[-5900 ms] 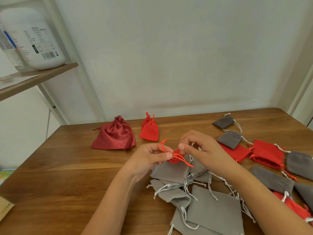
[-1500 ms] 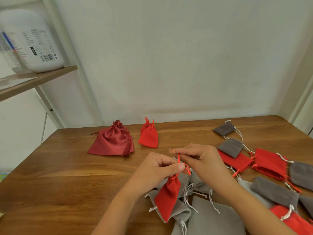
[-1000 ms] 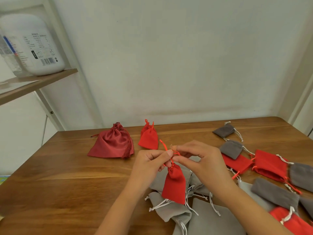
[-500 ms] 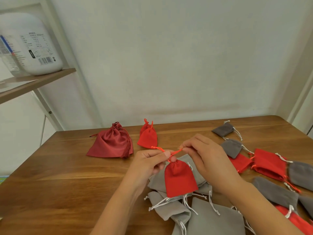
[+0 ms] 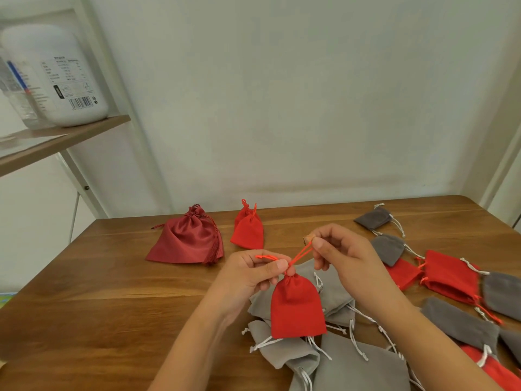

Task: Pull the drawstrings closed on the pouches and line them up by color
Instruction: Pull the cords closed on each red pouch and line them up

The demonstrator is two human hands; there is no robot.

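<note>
- Head view: a red pouch (image 5: 296, 306) is held above the grey pile near the table's (image 5: 98, 292) front edge.
- Its gathered neck is pinched by the left hand (image 5: 251, 277); its orange drawstring (image 5: 301, 253) is pinched by the right hand (image 5: 344, 255).
- Soft, light fabric is judged; cords, not cloth, are best gripped.

Both bare arms reach forward from the bottom of the view. The left hand (image 5: 248, 276) is curled, its thumb and first finger pinched tight in a small grip. The right hand (image 5: 345, 256) is a bit higher and just beside it, fingers bent, also pinching with thumb and fingertip.
</note>
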